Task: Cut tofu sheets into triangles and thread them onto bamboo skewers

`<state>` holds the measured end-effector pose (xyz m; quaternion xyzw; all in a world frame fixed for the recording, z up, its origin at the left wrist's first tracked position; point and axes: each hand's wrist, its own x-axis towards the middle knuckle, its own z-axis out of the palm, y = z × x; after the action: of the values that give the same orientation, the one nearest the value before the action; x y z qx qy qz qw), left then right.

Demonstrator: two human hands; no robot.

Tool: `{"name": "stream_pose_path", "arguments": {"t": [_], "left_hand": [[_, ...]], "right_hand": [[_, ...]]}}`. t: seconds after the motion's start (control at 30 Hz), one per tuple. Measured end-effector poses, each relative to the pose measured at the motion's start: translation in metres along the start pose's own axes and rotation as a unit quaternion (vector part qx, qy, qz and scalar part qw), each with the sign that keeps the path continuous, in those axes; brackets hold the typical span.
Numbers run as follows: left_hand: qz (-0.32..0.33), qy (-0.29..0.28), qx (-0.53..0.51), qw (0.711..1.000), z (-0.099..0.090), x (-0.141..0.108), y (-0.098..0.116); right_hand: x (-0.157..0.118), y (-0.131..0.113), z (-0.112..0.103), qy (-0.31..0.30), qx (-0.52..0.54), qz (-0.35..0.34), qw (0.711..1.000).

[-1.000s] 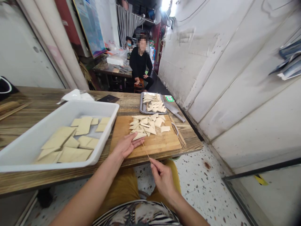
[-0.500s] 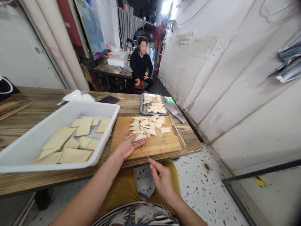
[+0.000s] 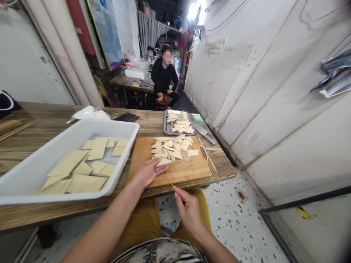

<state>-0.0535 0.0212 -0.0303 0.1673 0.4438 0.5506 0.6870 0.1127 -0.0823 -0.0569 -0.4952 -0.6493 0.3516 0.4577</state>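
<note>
My left hand [image 3: 148,172] is closed on a pale triangle of tofu sheet [image 3: 163,162] above the near left of a wooden cutting board [image 3: 189,170]. In my right hand [image 3: 188,206] a thin wooden skewer [image 3: 170,176] is pinched near its lower end. The skewer's far tip meets the near edge of the held triangle; whether it has gone in I cannot tell. Behind the left hand lies a heap of similar cut pieces [image 3: 177,154] on the board.
Left is a white plastic tub [image 3: 120,173] with larger tofu sheets [image 3: 78,164]. A metal tray [image 3: 165,128] of skewered triangles, a cleaver [image 3: 204,132] and loose skewers [image 3: 210,162] lie behind and right of the board. A seated person [image 3: 164,75] is beyond the table; a wall stands right.
Both hands keep nearly the same pose, with the skewer tip still at the triangle. The view has shifted very slightly.
</note>
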Motion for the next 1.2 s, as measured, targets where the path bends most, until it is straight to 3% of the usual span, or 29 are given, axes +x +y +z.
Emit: {"name": "stream_pose_path", "arguments": {"t": [0.97,1.2], "left_hand": [[-0.012,-0.031,0.007,0.999,-0.005,0.003,-0.002],[-0.006,-0.026,0.012,1.0,-0.005,0.002,-0.002]], "right_hand": [[0.016,0.004,0.018,0.026,-0.011,-0.007,1.0],[0.029,0.0,0.025,0.042,-0.059,-0.014,0.997]]}}
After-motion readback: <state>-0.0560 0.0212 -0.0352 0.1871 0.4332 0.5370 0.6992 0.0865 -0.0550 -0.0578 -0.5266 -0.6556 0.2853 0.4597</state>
